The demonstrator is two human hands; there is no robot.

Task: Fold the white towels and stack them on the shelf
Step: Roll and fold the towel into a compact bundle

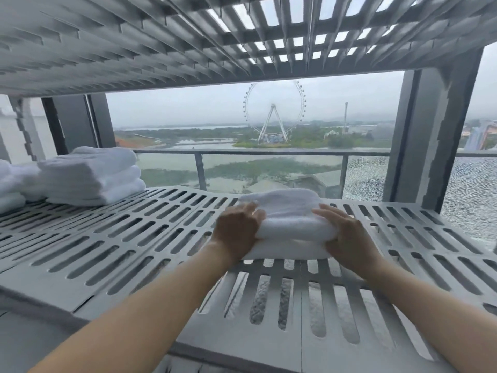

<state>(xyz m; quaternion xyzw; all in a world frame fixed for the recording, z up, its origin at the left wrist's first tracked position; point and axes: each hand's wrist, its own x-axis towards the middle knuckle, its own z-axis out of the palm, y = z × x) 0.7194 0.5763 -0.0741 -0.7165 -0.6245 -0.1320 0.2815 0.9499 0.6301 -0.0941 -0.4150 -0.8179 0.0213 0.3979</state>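
So, head cam feed from my desk: over at 9 o'clock there's a stack of folded towels (91, 176) sitting on the slatted shelf (121, 238), about three high. Another white pile (10, 184) touches it at the frame edge, partly cut off. Those look done to me.

Moving toward the middle, the left hand (236, 230) is wrapped round the left end of a folded towel (287, 211), fingers curled over its top edge. That towel lies dead centre, at 12 o'clock from the wrists, flat on the shelf and well apart from the stack. At 1 o'clock the right hand (349, 238) clasps the other end, fingers over the top and thumb out of sight, so I'd call that a hold too, not a let-go. There's a ferris wheel (274, 114) way out the window behind.

My read on progress: this one's folded and down on the shelf but not on the stack. Either it starts a second pile or it needs sliding over to 9 o'clock. No unfolded towels in view, so no idea how many are left.
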